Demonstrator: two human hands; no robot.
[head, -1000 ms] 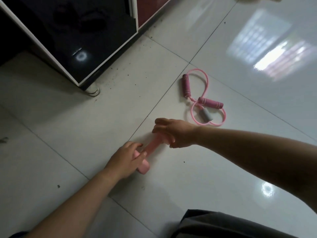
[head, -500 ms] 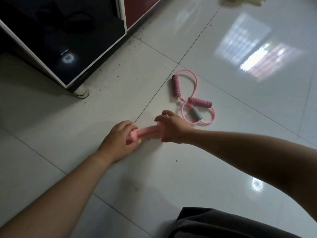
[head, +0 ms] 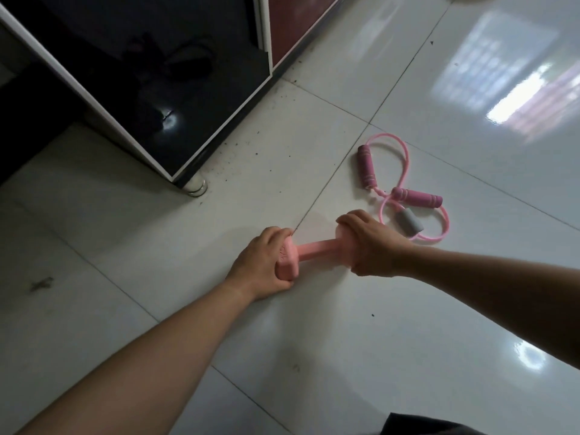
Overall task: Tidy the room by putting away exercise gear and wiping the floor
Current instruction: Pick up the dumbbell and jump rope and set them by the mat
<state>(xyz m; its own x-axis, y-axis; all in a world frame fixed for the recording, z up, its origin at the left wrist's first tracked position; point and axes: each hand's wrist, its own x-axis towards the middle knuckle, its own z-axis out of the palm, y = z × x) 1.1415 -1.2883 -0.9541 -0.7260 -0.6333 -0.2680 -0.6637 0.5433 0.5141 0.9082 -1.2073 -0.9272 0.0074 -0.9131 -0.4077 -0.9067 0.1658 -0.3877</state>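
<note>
A pink dumbbell [head: 317,248] lies across the white tiled floor in the middle of the head view. My left hand [head: 262,265] grips its near-left head, fingers curled over the top. My right hand [head: 372,243] wraps round the other head and hides it. Only the bar and part of the left head show. Just beyond my right hand lies a pink resistance band [head: 405,189] with pink foam handles and a grey pad, looped in a figure eight.
A black cabinet [head: 175,98] with white edging stands on a metal foot [head: 197,186] at the upper left. Dark specks of dirt [head: 251,142] dot the tiles in front of it. A dark cloth [head: 423,425] shows at the bottom edge.
The dumbbell has turned from a steep slant to nearly level across the view. Both hands stayed on its heads and shifted with it; the camera view moved slightly.
</note>
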